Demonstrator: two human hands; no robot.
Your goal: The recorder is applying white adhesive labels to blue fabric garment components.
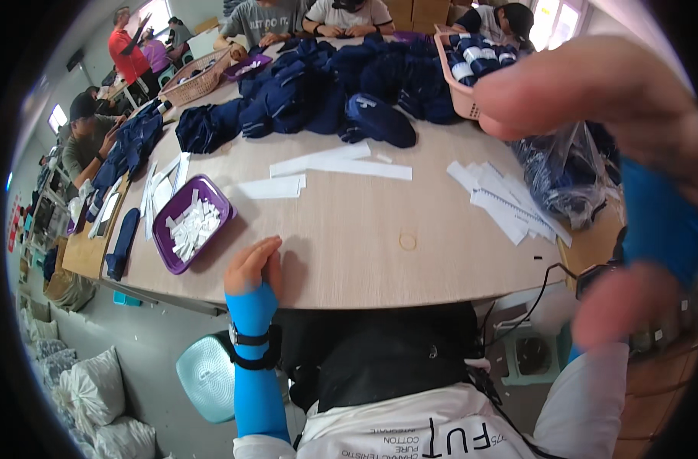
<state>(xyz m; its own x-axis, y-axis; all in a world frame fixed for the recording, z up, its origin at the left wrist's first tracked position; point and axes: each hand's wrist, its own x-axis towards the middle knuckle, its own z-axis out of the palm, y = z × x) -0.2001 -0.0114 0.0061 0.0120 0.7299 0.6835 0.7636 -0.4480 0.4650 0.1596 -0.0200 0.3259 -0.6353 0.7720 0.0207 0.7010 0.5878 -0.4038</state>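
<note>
Here the left hand (254, 264) rests empty, fingers loose, on the tabletop (349, 229) edge beside the purple tray (215, 197); the right hand (594, 99), blurred, seems empty; best steady it first.

right hand (594, 115): blurred, too close to lens, grip unclear
paper slips (192, 228) by left hand (253, 264): too small, print unreadable

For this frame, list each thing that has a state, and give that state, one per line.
Left hand: resting flat on the table edge, holding nothing.
Right hand: raised close to the camera, blurred; grip cannot be told.
Purple tray: holds a heap of white paper slips.
Pink basket: filled with navy striped socks.
Navy socks: piled loose across the table.
Clear plastic bag: open, dark socks inside.
</note>
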